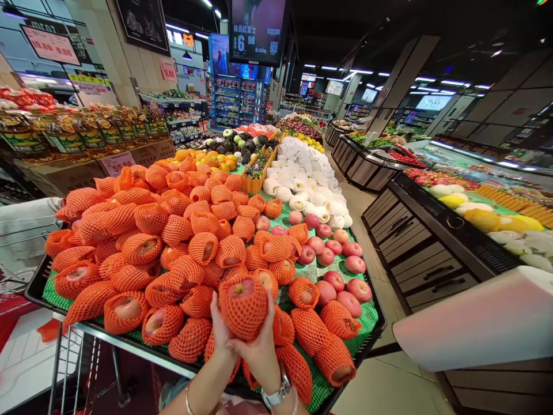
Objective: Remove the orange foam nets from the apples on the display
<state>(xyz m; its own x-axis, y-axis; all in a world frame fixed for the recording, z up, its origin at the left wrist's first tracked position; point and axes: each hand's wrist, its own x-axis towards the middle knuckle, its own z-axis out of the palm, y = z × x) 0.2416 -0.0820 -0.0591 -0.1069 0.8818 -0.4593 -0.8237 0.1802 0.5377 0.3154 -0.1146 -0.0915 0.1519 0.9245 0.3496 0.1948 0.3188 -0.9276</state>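
Note:
An apple in an orange foam net (243, 305) is held up just above the front of a fruit stand. My left hand (219, 331) cups its left side with closed fingers. Its right and lower side is wrapped by my right hand (260, 353), whose wrist carries a watch. Around and below the hands lie several more netted apples (173, 253) on a green mat in a black display tray (375, 334). Bare red apples (334, 262) lie in rows to the right of the netted pile.
White-netted fruit (311, 184) and oranges (216, 161) fill the stand further back. A wire shopping cart (73, 357) stands at lower left, oil bottles (64, 135) on a shelf at left. A dark produce counter (432, 242) and a white roll (475, 323) flank the aisle at right.

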